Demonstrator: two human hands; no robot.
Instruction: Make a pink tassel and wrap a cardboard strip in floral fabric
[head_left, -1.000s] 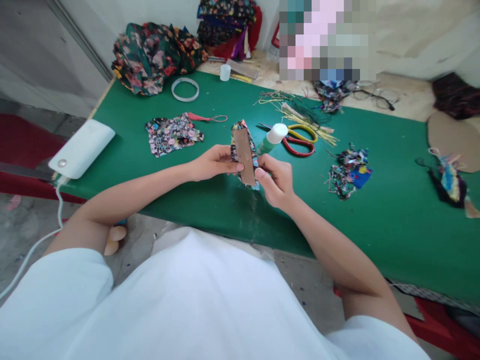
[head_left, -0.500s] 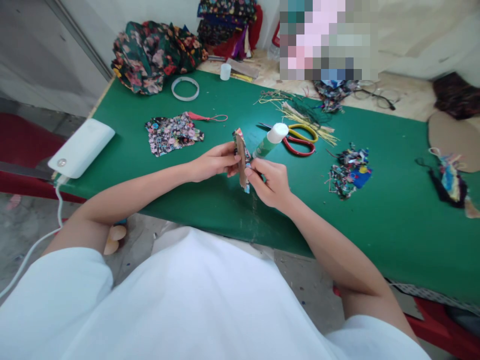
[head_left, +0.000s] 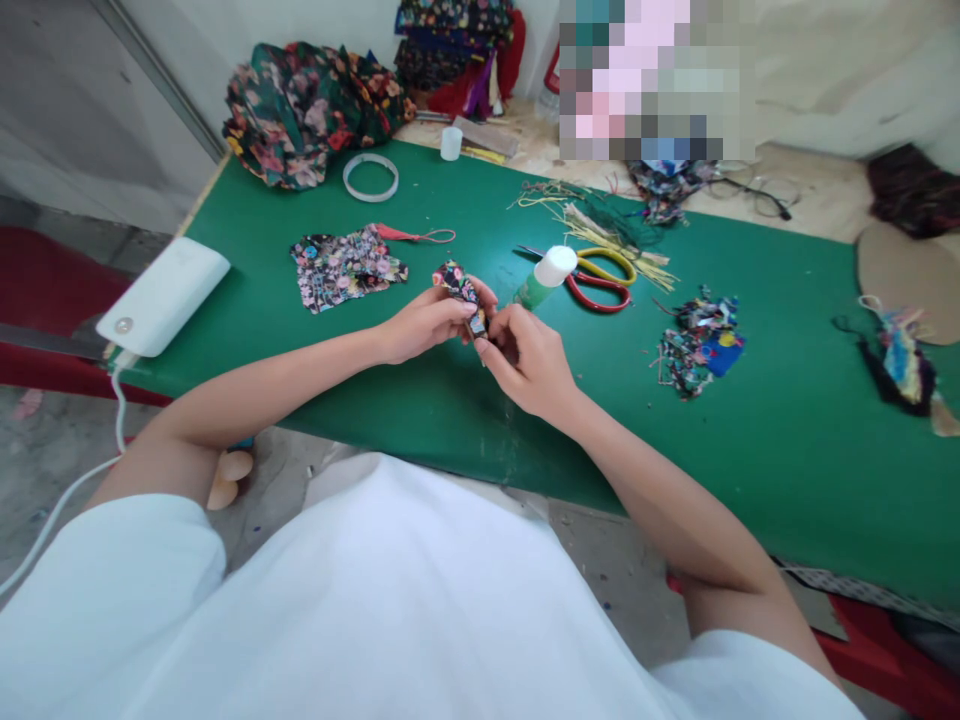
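Observation:
Between my hands, above the green tabletop, is a narrow strip covered in dark floral fabric (head_left: 459, 285), its patterned face turned up. My left hand (head_left: 431, 322) grips it along its length, thumb on top and fingers underneath. At its near end, the thumb and fingers of my right hand (head_left: 529, 358) pinch the edge. Just beyond my right hand a glue stick with a white top (head_left: 556, 266) stands upright. Behind it lie scissors (head_left: 604, 292) with one red and one yellow handle. To the left is a floral fabric piece (head_left: 337, 268) with a red tassel cord (head_left: 412, 236).
A white power bank (head_left: 165, 297) with a cable sits at the table's left edge. Farther back are a clear ring (head_left: 370, 178), a white cap (head_left: 451, 144) and bunched floral cloth (head_left: 292, 120). Fabric scraps (head_left: 701, 340) lie right, beyond them a tassel bundle (head_left: 900, 365).
The strip has been turned over, from its brown board side to its floral side, and tilted leftward at its far end. My right hand has shifted slightly left and down along it.

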